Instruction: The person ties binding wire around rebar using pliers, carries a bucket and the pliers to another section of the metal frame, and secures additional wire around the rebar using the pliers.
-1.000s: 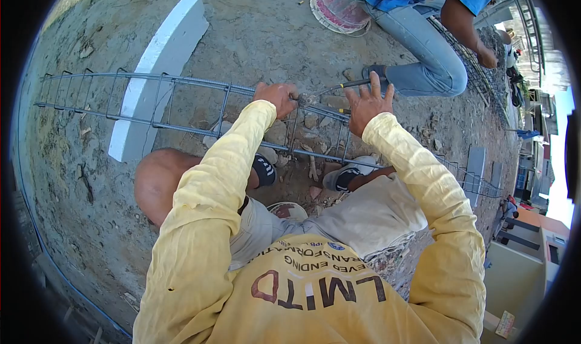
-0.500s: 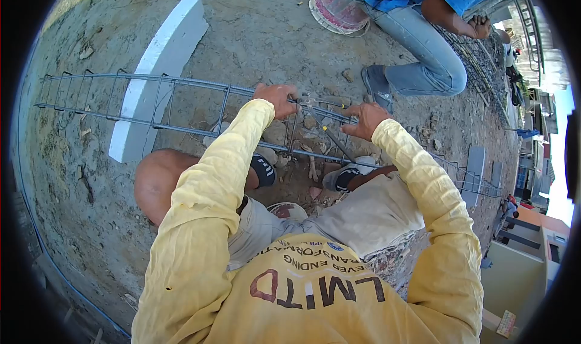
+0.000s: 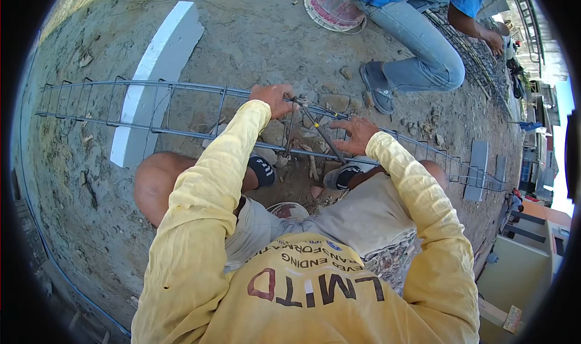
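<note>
A long steel rebar cage (image 3: 200,87) runs across the view in front of me, with stirrups along its length. My left hand (image 3: 273,100) is closed at its upper bar, beside a stirrup. Just right of those fingers is the head of a dark tool that looks like long-handled pincers (image 3: 322,133), its handles spread apart and marked with yellow. One handle slants down toward my right foot. My right hand (image 3: 357,135) is between the handles with thumb and fingers apart; whether it touches either handle is unclear.
A pale slab (image 3: 158,71) lies under the cage at left. Beyond it are a dirty pink bucket (image 3: 333,8) and a co-worker's leg (image 3: 423,56). Grey blocks (image 3: 477,169) support the cage at right. Another bucket (image 3: 289,211) is between my legs.
My right hand has moved down and left, and its fingers have spread. The co-worker's hands have shifted right and downward. My left hand stays at the same place on the cage.
</note>
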Action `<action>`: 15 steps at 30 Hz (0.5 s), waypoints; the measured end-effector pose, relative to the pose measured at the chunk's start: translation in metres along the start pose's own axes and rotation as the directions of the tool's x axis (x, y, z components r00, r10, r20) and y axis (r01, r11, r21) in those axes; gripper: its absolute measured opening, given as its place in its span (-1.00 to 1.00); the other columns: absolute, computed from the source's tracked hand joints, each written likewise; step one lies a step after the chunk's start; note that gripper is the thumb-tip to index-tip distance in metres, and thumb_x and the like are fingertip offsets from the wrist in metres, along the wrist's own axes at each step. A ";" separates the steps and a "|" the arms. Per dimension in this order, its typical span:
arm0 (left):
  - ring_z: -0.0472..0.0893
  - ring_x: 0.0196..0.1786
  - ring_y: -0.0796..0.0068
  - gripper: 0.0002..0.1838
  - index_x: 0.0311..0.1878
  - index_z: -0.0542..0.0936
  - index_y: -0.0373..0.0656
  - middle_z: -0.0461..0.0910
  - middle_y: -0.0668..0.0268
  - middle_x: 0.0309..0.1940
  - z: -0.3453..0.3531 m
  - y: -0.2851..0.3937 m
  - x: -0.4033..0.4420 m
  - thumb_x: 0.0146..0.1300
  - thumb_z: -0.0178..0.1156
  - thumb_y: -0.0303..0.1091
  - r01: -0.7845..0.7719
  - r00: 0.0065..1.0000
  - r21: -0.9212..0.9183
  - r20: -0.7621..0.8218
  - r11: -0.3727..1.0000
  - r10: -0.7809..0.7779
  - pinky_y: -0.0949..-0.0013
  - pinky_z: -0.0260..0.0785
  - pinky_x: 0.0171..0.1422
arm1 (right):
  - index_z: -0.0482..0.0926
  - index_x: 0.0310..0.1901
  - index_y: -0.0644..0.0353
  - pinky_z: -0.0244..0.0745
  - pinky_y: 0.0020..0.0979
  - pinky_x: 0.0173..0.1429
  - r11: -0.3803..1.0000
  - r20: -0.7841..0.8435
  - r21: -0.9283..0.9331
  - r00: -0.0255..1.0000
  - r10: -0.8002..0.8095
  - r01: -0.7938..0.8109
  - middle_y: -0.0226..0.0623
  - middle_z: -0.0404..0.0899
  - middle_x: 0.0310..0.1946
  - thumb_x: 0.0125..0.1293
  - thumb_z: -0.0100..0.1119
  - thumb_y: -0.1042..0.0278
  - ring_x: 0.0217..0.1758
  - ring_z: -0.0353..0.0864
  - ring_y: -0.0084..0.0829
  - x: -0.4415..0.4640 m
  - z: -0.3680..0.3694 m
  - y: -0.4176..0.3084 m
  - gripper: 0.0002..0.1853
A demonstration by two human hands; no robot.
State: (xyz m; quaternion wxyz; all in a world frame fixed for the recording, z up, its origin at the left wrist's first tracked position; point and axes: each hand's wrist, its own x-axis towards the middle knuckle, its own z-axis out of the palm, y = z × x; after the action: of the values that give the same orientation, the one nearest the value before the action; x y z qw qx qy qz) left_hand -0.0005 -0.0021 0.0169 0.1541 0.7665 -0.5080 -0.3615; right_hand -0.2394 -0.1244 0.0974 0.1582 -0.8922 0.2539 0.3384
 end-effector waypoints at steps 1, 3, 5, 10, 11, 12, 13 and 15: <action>0.54 0.15 0.24 -0.51 0.02 0.61 0.12 0.64 0.31 0.02 -0.001 0.000 0.000 0.08 0.28 0.17 0.008 1.000 -0.005 0.007 1.000 -0.008 0.07 0.14 0.23 | 0.45 0.26 -0.31 0.25 0.00 0.33 0.999 0.067 0.021 0.997 0.030 -0.032 0.10 0.45 0.13 0.10 0.05 -0.45 0.24 0.39 0.06 0.002 0.005 0.001 -0.29; 0.54 0.15 0.24 -0.51 0.00 0.62 0.12 0.64 0.31 0.01 0.001 0.002 -0.001 0.08 0.29 0.17 0.009 1.000 -0.014 0.001 1.000 -0.009 0.08 0.14 0.23 | 0.38 0.32 -0.24 0.11 0.00 0.41 0.972 0.169 0.231 0.986 -0.005 -0.035 0.13 0.39 0.19 0.10 -0.06 -0.55 0.31 0.29 0.11 0.005 0.005 0.007 -0.18; 0.55 0.14 0.23 -0.51 -0.02 0.62 0.12 0.65 0.31 0.00 0.002 0.001 -0.002 0.07 0.29 0.18 -0.002 1.000 -0.020 -0.030 1.000 0.001 0.08 0.14 0.22 | 0.34 0.36 -0.20 0.02 0.05 0.44 0.899 0.138 0.438 0.990 -0.039 -0.026 0.13 0.37 0.21 0.08 -0.09 -0.61 0.35 0.24 0.13 0.008 0.008 0.012 -0.11; 0.56 0.11 0.22 -0.53 -0.05 0.64 0.12 0.66 0.30 -0.03 0.003 0.001 -0.001 0.05 0.30 0.17 0.001 0.999 -0.018 -0.046 1.000 -0.001 0.08 0.15 0.22 | 0.23 0.42 -0.16 -0.25 0.26 0.46 0.974 -0.045 0.095 0.976 0.211 -0.206 0.08 0.26 0.31 -0.04 -0.03 -0.69 0.47 0.04 0.11 -0.008 0.022 -0.036 0.05; 0.57 0.11 0.22 -0.53 -0.06 0.64 0.12 0.66 0.30 -0.03 0.003 0.001 -0.002 0.04 0.30 0.17 0.002 0.999 -0.021 -0.046 1.000 -0.003 0.08 0.15 0.22 | 0.21 0.43 -0.16 -0.30 0.30 0.46 0.973 -0.109 0.021 0.967 0.230 -0.229 0.07 0.24 0.33 -0.06 -0.01 -0.69 0.48 0.01 0.11 -0.008 0.030 -0.043 0.08; 0.57 0.10 0.24 -0.52 -0.04 0.63 0.11 0.66 0.31 -0.04 0.003 0.002 -0.003 0.06 0.29 0.18 0.008 1.000 -0.013 -0.030 1.000 -0.008 0.07 0.15 0.21 | 0.24 0.41 -0.13 -0.34 0.33 0.46 0.969 -0.125 0.021 0.961 0.246 -0.245 0.08 0.20 0.34 -0.06 0.05 -0.65 0.48 -0.02 0.15 -0.007 0.035 -0.047 0.06; 0.57 0.10 0.26 -0.51 -0.03 0.62 0.10 0.66 0.31 -0.05 0.001 0.003 -0.004 0.07 0.29 0.18 0.012 1.000 -0.006 -0.016 1.000 -0.012 0.07 0.15 0.21 | 0.26 0.40 -0.12 -0.34 0.33 0.46 0.965 -0.140 0.033 0.955 0.262 -0.260 0.09 0.21 0.33 -0.04 0.06 -0.63 0.48 -0.01 0.16 -0.005 0.041 -0.052 0.04; 0.58 0.08 0.28 -0.50 -0.02 0.61 0.09 0.67 0.32 -0.06 0.000 0.004 -0.002 0.08 0.28 0.18 0.006 1.000 0.002 -0.017 1.000 -0.006 0.06 0.15 0.20 | 0.29 0.38 -0.11 -0.34 0.34 0.46 0.955 -0.175 0.055 0.939 0.295 -0.290 0.11 0.23 0.30 -0.02 0.08 -0.59 0.47 0.01 0.17 0.001 0.051 -0.056 -0.01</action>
State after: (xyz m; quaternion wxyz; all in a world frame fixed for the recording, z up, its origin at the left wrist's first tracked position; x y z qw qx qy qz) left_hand -0.0039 -0.0023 0.0200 0.1567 0.7710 -0.5048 -0.3552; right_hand -0.2344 -0.0560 0.0663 0.0951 -0.8693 0.4017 0.2720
